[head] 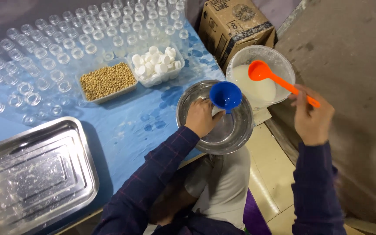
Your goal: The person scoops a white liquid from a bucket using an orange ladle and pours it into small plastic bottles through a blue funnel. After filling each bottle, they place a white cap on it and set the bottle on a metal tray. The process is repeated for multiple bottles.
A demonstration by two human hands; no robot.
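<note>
My left hand (202, 116) rests inside the shiny round steel bowl (215, 117) at the table's edge, fingers curled around something small beneath the blue plastic funnel (226, 95); what it is I cannot tell. My right hand (310, 115) pinches the thin handle of an orange plastic ladle (279, 80), its cup hovering over the clear tub of milky white liquid (260, 76). On the blue tablecloth (127, 122) sit a tray of tan beans (107, 81), a tray of white caps (157, 63), rows of clear little jars (66, 43) and a dimpled steel tray (35, 174).
</note>
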